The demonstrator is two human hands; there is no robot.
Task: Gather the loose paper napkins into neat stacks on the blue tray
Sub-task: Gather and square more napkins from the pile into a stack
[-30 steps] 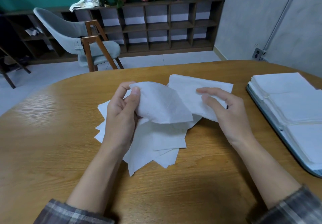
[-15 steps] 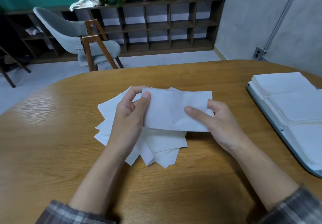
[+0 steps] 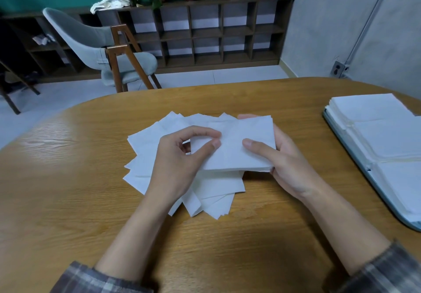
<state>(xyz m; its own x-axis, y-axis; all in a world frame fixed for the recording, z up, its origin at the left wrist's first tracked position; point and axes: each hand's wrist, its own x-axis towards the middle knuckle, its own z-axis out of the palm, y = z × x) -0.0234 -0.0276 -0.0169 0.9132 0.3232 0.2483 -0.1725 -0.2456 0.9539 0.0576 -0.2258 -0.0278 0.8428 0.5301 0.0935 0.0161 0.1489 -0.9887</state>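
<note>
While both hands grip 1 folded napkin point(image 3: 237, 146), left hand point(image 3: 180, 158) pinching its edge and right hand point(image 3: 284, 162) cradling it, loose napkins point(image 3: 148, 156) fan beneath on the table point(image 3: 68, 190); stacks point(image 3: 376, 128) fill the blue tray point(image 3: 355, 158) at right.

Bare surface point(image 3: 300, 119) lies open between the loose napkin pile point(image 3: 216, 187) and the blue tray point(image 3: 355, 156). Napkin stacks point(image 3: 373, 119) cover the tray.

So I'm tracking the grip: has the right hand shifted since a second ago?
Yes. The right hand dropped nearer the person, away from the table's far edge, now cradling the napkin bundle.
</note>
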